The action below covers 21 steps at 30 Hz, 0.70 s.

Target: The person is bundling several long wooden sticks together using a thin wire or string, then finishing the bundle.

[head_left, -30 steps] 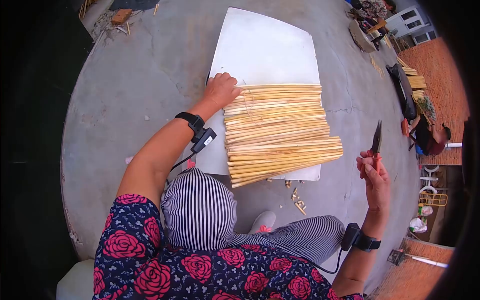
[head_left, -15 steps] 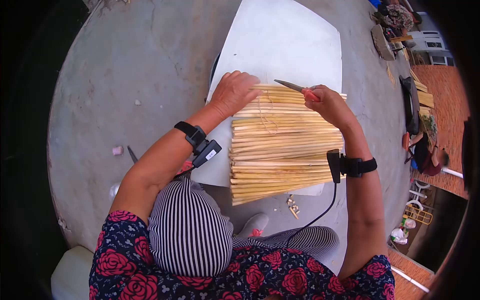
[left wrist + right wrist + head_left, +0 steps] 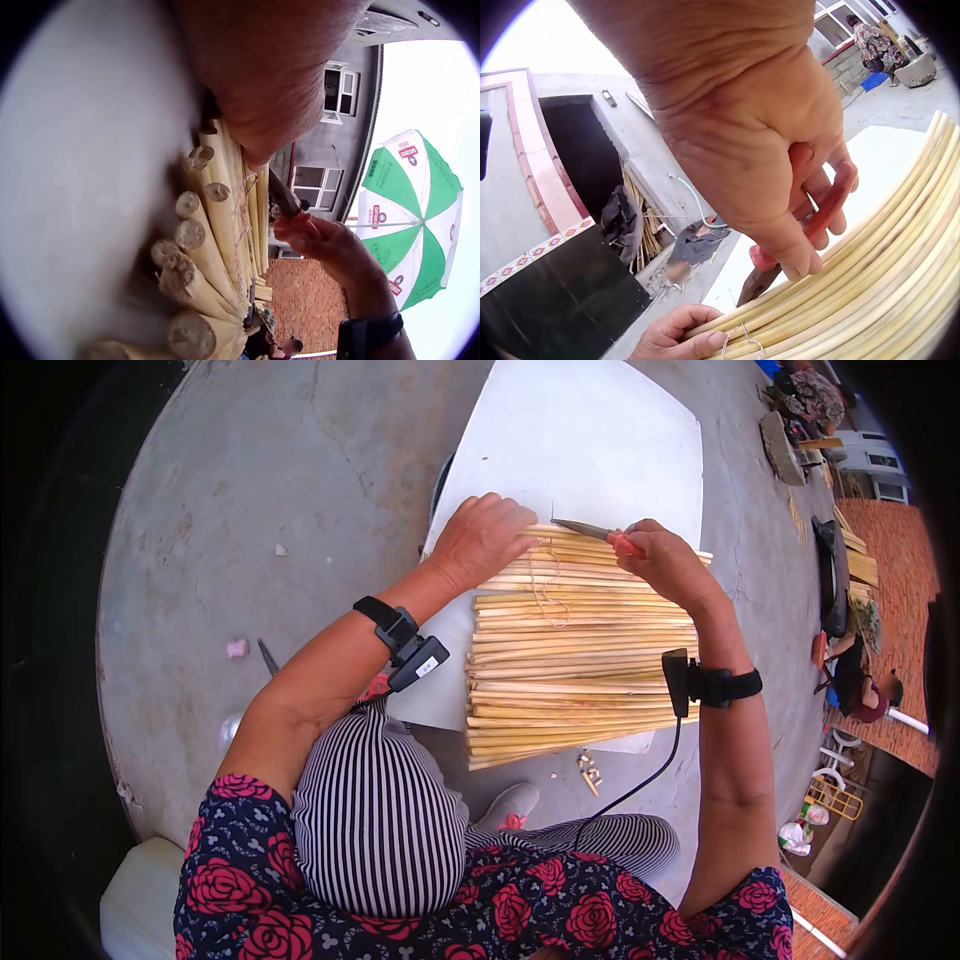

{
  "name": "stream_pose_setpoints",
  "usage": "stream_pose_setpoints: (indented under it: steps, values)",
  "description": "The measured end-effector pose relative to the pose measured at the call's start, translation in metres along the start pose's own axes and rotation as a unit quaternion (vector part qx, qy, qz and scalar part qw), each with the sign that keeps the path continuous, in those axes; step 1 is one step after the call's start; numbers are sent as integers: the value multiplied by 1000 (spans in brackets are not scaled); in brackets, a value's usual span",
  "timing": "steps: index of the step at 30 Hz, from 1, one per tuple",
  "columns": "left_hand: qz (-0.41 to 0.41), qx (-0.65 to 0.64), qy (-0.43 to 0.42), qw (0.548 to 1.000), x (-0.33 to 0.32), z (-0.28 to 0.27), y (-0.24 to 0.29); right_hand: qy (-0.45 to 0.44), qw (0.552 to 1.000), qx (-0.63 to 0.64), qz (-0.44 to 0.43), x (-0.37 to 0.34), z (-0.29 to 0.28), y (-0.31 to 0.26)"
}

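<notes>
Light wooden sticks (image 3: 580,660) lie side by side as a mat on a white board (image 3: 590,440). My left hand (image 3: 487,540) grips the far-left edge of the sticks; its thumb and forefinger pinch the end in the right wrist view. My right hand (image 3: 668,565) holds pliers (image 3: 590,531) with red handles (image 3: 826,217) and dark pointed jaws. Their tip points left, right at the outermost stick. A thin straight line, like a needle, stands at that tip. Pinkish thread (image 3: 543,595) lies loose over the sticks near my left hand.
Small stick offcuts (image 3: 590,772) lie on the concrete floor by a shoe (image 3: 512,805). A pink spool (image 3: 237,648) and a dark pointed tool (image 3: 267,657) are on the floor at left. Other people (image 3: 815,402) sit at the far right.
My right hand has swung in from the right, bringing the pliers from upright to the far edge of the sticks. My left hand stays at the sticks' left end. The head view has shifted.
</notes>
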<state>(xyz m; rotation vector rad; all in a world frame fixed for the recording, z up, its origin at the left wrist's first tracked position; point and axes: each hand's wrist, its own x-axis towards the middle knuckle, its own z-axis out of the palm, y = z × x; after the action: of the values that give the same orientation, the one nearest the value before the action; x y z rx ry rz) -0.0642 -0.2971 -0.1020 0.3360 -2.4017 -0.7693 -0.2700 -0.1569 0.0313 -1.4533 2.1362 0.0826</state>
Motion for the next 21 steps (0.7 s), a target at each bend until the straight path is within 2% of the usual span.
stream_pose_setpoints:
  steps: [3,9,15,18,21]
  values:
    - [-10,4,-3,1000,-2,-1,1,-11,998,33,52,-8,-5,-8]
    - [-5,-1,5,1000,-2,-1,2,15,999,46,-7,-7,7,2]
    - [-6,3,1,1000,-4,-2,2,14,1000,-10,-2,-3,4,-9]
    - [-10,1,4,1000,-4,-1,2,-16,999,-42,31,-6,-5,-23]
    - [-18,-12,3,1000,-3,-2,4,1,995,48,92,-6,4,-20]
